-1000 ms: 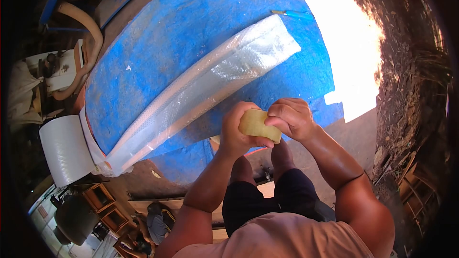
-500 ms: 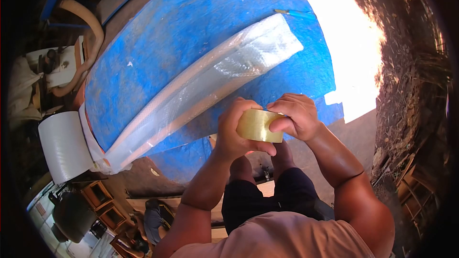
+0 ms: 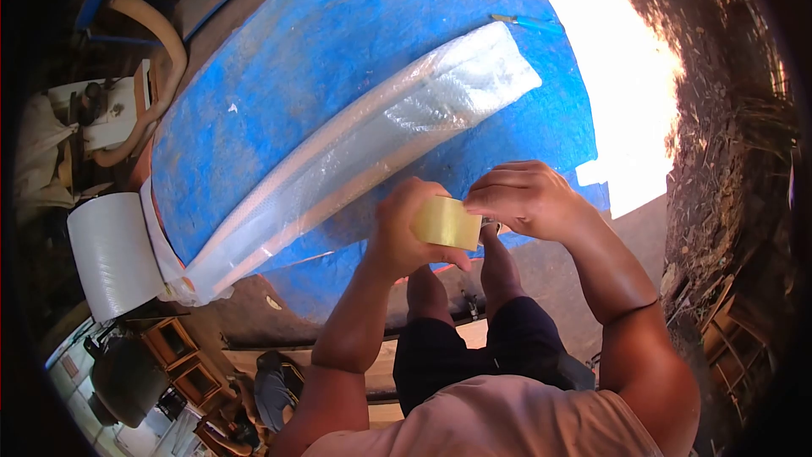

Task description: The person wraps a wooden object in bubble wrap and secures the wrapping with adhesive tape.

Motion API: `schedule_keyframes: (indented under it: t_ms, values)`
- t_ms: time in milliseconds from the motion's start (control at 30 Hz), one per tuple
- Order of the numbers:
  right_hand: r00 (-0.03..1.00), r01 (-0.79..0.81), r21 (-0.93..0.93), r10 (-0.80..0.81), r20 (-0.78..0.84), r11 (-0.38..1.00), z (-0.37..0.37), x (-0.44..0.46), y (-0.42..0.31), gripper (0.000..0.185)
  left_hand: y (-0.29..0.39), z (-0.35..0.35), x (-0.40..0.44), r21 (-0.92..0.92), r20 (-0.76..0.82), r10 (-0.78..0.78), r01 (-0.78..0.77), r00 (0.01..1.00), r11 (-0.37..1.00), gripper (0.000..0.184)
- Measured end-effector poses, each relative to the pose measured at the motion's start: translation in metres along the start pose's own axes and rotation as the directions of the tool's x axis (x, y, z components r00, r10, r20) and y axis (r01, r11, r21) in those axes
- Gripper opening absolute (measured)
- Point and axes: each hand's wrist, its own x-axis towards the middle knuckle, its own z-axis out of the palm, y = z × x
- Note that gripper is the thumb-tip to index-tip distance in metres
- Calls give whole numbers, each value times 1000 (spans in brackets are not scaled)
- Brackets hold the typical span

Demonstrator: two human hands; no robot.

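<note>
My left hand [image 3: 403, 227] is wrapped around a wide roll of yellowish clear packing tape [image 3: 448, 222], thumb below and fingers on the far side. My right hand [image 3: 526, 200] is closed, its fingertips pinched together at the roll's upper right edge; whatever lies between them is hidden. Beyond both hands, a long flat piece wrapped in bubble wrap [image 3: 372, 140] lies diagonally across a blue tarp-covered table [image 3: 279, 59].
A large roll of bubble wrap [image 3: 114, 258] stands at the table's left end. Near the far right edge lies a thin tool with a blue handle [image 3: 537, 25]. Behind me on the left a person [image 3: 272, 393] is partly visible. A curved hose [image 3: 173, 59] runs beyond the table.
My right hand's thumb has come off the face of the tape roll, and that hand has shifted to the roll's upper right edge. The roll has turned slightly and moved left with my left hand.
</note>
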Motion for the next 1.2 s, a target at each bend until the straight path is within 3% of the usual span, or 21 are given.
schedule_keyframes:
  t_ms: [200, 267, 367, 500, 567, 600, 667, 700, 733, 800, 833, 1033, 1067, 1100, 1133, 1200]
  values:
    - [1000, 12, -75, -14, -22, 997, 26, -1, 2, 18, -23, -2, -19, -171, 59, -169, 177, 984, 969, 81]
    - [999, 10, -12, -11, -35, 1000, 33, -2, 2, 19, -30, -1, -27, -411, 149, -338, 369, 929, 834, 81]
    - [999, -20, 58, 23, -46, 998, 41, -2, -1, 19, -29, 1, -32, -368, 144, -387, 412, 911, 833, 84]
    - [997, -75, 87, 77, -19, 993, 50, -5, -4, 20, -51, 4, -43, -447, 226, -299, 371, 927, 814, 79]
    - [993, -119, 89, 119, 12, 989, 53, -9, -1, 20, -56, 19, -44, -448, 7, -214, 194, 977, 873, 59]
    - [986, -162, 88, 159, 43, 983, 56, -11, 1, 20, -55, 18, -47, -448, 1, -215, 193, 977, 873, 59]
    - [978, -194, 16, 192, 76, 981, 61, -11, 4, 19, -49, 11, -52, -181, -6, -156, 153, 988, 972, 42]
    - [967, -229, -57, 234, 101, 972, 64, -12, 5, 19, -47, 10, -53, -88, -1, -59, 59, 998, 994, 32]
    - [968, -224, -59, 229, 105, 973, 66, -12, 7, 19, -43, 11, -53, -87, -7, -58, 57, 998, 995, 32]
    - [963, -238, -130, 252, 100, 963, 70, -11, 9, 19, -32, 16, -49, 81, -35, -163, 165, 986, 983, 29]
    - [964, -235, -131, 248, 99, 963, 74, -10, 9, 19, -30, 20, -49, 80, -96, -184, 192, 978, 978, 25]
    - [953, -256, -160, 276, 122, 953, 87, -4, 3, 21, -45, 14, -45, 161, -96, -169, 183, 981, 970, 15]
    - [909, -403, -41, 405, 98, 914, 86, -4, 3, 26, -49, 14, -41, 159, -97, -165, 179, 981, 971, 15]
    - [843, -537, 81, 530, 89, 840, 85, -5, 2, 30, -55, 14, -37, -9, -142, -274, 275, 951, 961, 12]
    - [841, -540, 78, 534, 85, 838, 85, -10, 3, 30, -60, 13, -32, -180, -166, -385, 356, 908, 917, 9]
    - [902, -379, 254, 417, -114, 890, 87, -23, 12, 44, -76, 3, -14, -203, -185, -402, 365, 897, 908, 9]
